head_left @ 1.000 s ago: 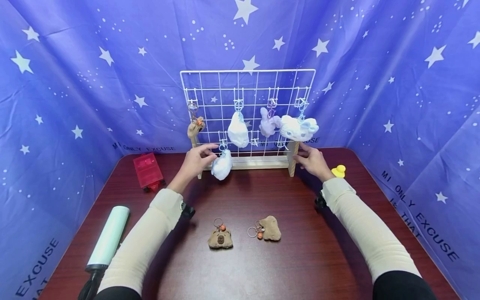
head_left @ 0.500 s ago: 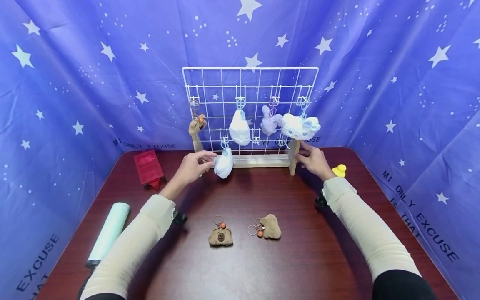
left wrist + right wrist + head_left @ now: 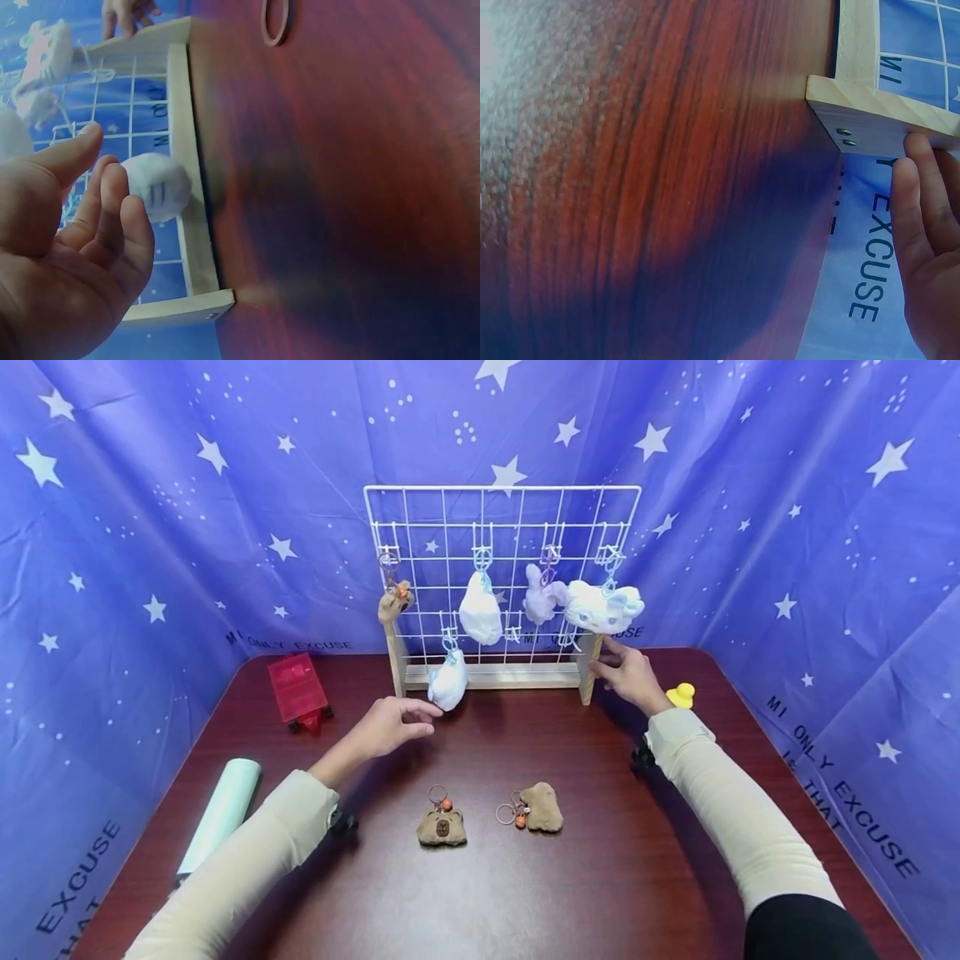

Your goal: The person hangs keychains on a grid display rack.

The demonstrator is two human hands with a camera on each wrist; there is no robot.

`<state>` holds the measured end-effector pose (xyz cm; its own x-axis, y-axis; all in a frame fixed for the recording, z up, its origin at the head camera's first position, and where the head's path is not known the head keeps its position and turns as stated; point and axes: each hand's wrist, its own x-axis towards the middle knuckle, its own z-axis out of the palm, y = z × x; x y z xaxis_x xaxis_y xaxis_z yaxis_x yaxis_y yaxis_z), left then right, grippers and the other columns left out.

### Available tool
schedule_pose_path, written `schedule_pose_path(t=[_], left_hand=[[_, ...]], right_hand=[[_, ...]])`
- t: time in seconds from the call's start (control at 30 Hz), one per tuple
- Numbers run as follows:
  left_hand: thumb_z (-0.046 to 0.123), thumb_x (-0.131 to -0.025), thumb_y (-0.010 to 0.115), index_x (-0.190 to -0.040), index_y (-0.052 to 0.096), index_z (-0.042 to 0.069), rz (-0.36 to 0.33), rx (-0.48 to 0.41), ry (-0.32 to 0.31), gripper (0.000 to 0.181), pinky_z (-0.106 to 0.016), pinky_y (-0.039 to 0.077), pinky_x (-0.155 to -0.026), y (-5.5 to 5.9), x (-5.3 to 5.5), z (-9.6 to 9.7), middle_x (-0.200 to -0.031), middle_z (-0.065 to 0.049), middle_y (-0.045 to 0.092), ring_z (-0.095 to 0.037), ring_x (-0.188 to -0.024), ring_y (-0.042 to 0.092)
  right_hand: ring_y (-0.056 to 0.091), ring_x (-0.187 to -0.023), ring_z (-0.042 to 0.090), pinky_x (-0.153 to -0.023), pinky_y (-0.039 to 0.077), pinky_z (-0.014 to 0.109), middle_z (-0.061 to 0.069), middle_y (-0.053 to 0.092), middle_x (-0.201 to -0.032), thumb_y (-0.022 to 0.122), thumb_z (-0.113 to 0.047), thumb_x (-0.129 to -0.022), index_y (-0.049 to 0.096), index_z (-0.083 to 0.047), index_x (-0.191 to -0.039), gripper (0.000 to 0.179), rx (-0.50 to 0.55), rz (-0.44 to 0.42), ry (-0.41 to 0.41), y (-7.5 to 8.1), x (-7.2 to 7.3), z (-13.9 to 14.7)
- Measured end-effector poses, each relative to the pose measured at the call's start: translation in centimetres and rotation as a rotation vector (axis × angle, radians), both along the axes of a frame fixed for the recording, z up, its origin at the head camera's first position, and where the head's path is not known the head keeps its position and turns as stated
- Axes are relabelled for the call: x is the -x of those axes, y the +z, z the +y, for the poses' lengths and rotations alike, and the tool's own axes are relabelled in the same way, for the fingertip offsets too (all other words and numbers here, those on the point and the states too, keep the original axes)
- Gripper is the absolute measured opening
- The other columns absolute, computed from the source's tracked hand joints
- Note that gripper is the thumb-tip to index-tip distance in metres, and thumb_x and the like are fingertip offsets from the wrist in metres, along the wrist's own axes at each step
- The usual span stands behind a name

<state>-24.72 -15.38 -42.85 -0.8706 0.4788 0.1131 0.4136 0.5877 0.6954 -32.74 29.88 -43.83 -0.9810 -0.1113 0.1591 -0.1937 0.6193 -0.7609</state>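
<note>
A star-printed cloth point(image 3: 300, 510) hung in soft folds behind the wire rack point(image 3: 517, 676), and a glossy, dark red table point(image 3: 495, 893) with streaked grain spread beneath and in front of it. The rack joined a thin white grid to smooth, pale wood. At its right end the right hand point(image 3: 632, 677) rested extended fingers against the outer face of the flat wooden post point(image 3: 589, 683), with no grip showing.

In front of the rack's lower left, the left hand point(image 3: 386, 727) had its fingers loosely bent around nothing. From those fingertips the pale plush charm point(image 3: 448, 683) lay just beside, on the rack side; whether they touched could not be told. The left hand was clearly the nearer, the right standing well apart. The charm hung at the rack's lower left, fuzzy and rounded, its long axis nearly upright with a slight lean.

Well in front of the rack lay a snouted brown charm point(image 3: 442, 833) and a lumpy brown charm point(image 3: 545, 807), both short-napped, each with a small orange ball point(image 3: 447, 804).
</note>
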Motion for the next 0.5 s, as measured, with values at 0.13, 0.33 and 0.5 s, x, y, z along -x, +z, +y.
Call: schedule_pose_path(t=[0.13,0.33,0.5], left_hand=[[0.011,-0.090,0.077,-0.116,0.076,0.010,-0.003,0.027,-0.042,0.026,-0.035,0.062,-0.085,-0.6,-1.1,0.0,-0.096,-0.003,0.078,-0.015,-0.091,0.073],[0.012,-0.090,0.078,-0.117,0.076,0.011,-0.037,0.091,-0.149,0.027,-0.019,0.055,-0.070,-1.8,-2.7,-0.2,-0.100,-0.005,0.078,-0.002,-0.076,0.063],[0.015,-0.088,0.080,-0.116,0.077,0.012,-0.010,0.144,-0.207,0.029,-0.016,0.053,-0.069,-2.5,-3.7,-0.5,-0.097,-0.002,0.075,0.000,-0.079,0.061]], right_hand=[[0.072,-0.104,0.043,-0.067,0.066,0.048,0.030,0.066,-0.129,0.068,-0.021,-0.099,0.034,-0.009,-0.159,0.070,-0.001,-0.004,0.002,0.0,-0.1,-0.1],[0.073,-0.099,0.041,-0.067,0.066,0.047,0.030,0.067,-0.127,0.067,-0.022,-0.099,0.034,-0.007,-0.158,0.069,-0.010,0.004,-0.005,-0.3,0.0,0.0],[0.074,-0.098,0.037,-0.066,0.066,0.047,0.030,0.067,-0.126,0.069,-0.022,-0.098,0.035,-0.005,-0.157,0.070,-0.007,0.021,-0.011,-0.2,0.1,0.2]])
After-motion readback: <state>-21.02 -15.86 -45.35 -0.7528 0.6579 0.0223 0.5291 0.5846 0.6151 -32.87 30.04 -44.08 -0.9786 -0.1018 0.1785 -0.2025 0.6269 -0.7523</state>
